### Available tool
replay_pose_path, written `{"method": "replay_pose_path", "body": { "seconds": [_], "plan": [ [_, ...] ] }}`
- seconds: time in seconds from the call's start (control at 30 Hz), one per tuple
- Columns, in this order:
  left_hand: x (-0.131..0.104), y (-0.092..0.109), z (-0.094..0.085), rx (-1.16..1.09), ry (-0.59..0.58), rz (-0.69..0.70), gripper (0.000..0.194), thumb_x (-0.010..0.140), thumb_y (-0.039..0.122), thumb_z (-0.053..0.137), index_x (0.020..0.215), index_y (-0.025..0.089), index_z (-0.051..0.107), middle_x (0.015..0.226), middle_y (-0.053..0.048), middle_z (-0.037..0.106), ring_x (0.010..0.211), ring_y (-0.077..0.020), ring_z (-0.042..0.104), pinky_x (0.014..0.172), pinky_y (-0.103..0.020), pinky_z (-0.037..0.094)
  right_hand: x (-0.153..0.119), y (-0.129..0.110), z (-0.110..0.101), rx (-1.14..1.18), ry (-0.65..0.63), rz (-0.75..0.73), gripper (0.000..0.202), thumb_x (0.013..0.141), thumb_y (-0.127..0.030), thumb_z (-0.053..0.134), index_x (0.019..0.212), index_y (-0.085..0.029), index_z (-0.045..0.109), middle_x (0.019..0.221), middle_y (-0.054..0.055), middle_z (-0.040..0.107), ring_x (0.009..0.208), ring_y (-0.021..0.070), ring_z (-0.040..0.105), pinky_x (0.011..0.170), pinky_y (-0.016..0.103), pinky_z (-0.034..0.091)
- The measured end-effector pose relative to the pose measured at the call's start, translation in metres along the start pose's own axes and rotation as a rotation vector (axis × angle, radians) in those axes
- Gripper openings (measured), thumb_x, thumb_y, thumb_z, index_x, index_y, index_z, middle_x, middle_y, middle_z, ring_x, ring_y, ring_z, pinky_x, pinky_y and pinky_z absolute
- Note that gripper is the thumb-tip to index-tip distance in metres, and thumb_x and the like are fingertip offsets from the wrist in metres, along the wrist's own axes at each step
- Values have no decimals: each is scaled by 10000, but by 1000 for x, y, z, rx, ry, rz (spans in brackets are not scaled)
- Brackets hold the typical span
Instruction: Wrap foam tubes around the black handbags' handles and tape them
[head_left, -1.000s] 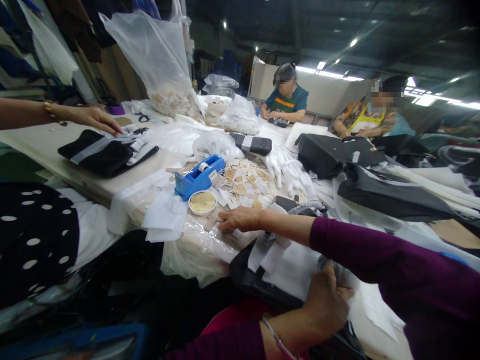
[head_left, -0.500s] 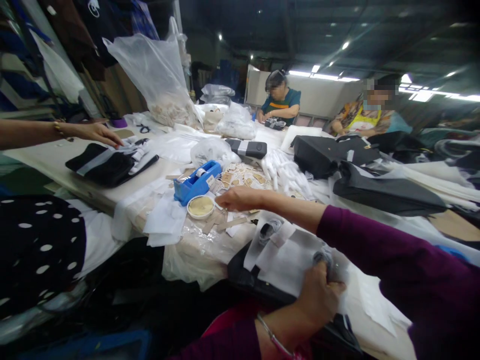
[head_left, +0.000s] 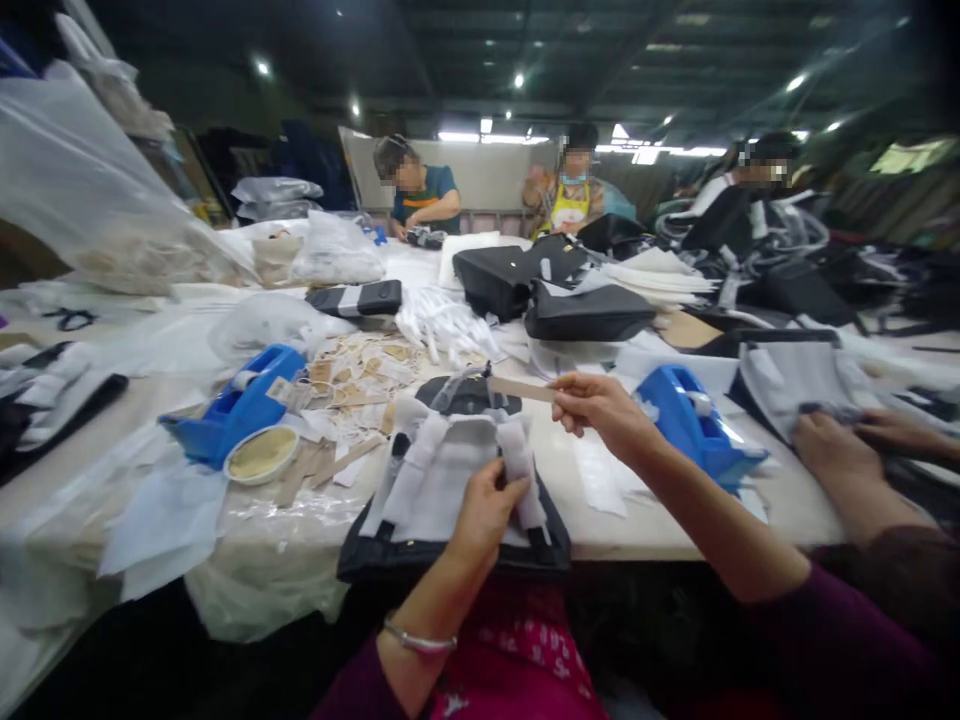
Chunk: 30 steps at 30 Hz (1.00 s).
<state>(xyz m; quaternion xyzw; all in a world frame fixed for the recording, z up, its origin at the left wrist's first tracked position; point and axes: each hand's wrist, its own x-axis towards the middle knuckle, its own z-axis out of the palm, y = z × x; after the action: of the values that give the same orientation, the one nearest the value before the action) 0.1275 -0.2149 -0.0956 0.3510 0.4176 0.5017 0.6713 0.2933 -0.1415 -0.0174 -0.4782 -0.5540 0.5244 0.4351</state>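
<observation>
A black bag (head_left: 551,548) lies in front of me, its upper face covered with white sheet. Two straps on it are wrapped in white padding. My left hand (head_left: 484,505) is closed around the right-hand wrapped strap (head_left: 516,455), thumb on top. Pinched in my right hand (head_left: 600,410) is a flat brown paper strip (head_left: 521,388), held just over the top end of the bag. The strip's far end meets a clear wrapped piece by the bag's top handle; whether they touch I cannot tell.
Blue tape dispensers (head_left: 240,400) (head_left: 694,425) stand left and right of the bag. Near the left one are a round tub of yellowish paste (head_left: 262,455) and stringed tags (head_left: 360,370). A co-worker's hands (head_left: 840,440) handle another bag at right. Black bags (head_left: 589,312) lie farther back.
The view has swung right. My right hand has moved from beside the tub to the bag's top, now with a brown strip. My left hand has shifted from a grey bundle to a white-wrapped strap.
</observation>
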Motion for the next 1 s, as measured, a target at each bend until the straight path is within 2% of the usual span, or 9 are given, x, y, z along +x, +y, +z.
{"method": "replay_pose_path", "body": {
  "seconds": [0.1,0.2,0.3,0.43,0.57,0.73,0.87,1.0],
  "plan": [
    [1,1,2,-33,38,-34,358,646,196,742,963,120,596,840,-45,670,735,-165,624,690,-272,508,-45,30,-40,46,112,148,277,656,-321,706,821,-126,600,541,-16,591,373,57,463,329,158,305],
    [1,3,4,-80,85,-53,470,583,177,798,967,139,529,831,-35,660,734,-186,654,669,-305,544,-69,54,-56,55,151,238,263,632,-329,712,757,-127,599,506,-22,572,340,57,437,301,162,265],
    [0,6,7,-61,93,-69,485,583,156,806,964,134,505,812,-42,662,707,-193,667,637,-312,565,-69,65,-52,53,142,312,212,611,-284,697,711,-126,598,474,-19,566,319,59,421,287,164,251],
    [0,9,9,-39,118,-90,424,639,97,761,966,126,493,810,-52,668,691,-193,680,627,-308,580,-54,69,-39,60,84,393,105,633,-205,661,660,-133,590,452,-15,565,313,55,417,285,162,256],
    [0,10,10,-60,152,-98,413,664,52,731,981,132,478,841,-50,668,722,-205,692,640,-322,593,-44,70,-40,38,68,462,65,647,-144,631,632,-138,569,427,-18,552,297,56,404,281,166,255],
    [1,9,10,-67,151,-96,413,663,58,739,974,127,476,861,-67,675,718,-203,692,630,-313,592,-40,73,-46,34,-4,486,47,651,-153,621,656,-128,581,439,-16,555,302,57,404,285,166,261],
    [1,8,9,-81,149,-101,444,640,70,762,977,128,479,865,-69,679,731,-208,695,635,-309,588,-35,77,-31,145,-108,496,103,647,-184,646,713,-118,600,480,-17,573,328,53,423,297,164,259],
    [1,8,8,-121,146,-124,488,593,80,800,971,133,496,869,-60,688,729,-206,698,631,-306,584,-31,85,-14,308,-217,441,164,641,-231,682,714,-111,599,508,-21,569,342,35,403,314,158,247]
  ]
}}
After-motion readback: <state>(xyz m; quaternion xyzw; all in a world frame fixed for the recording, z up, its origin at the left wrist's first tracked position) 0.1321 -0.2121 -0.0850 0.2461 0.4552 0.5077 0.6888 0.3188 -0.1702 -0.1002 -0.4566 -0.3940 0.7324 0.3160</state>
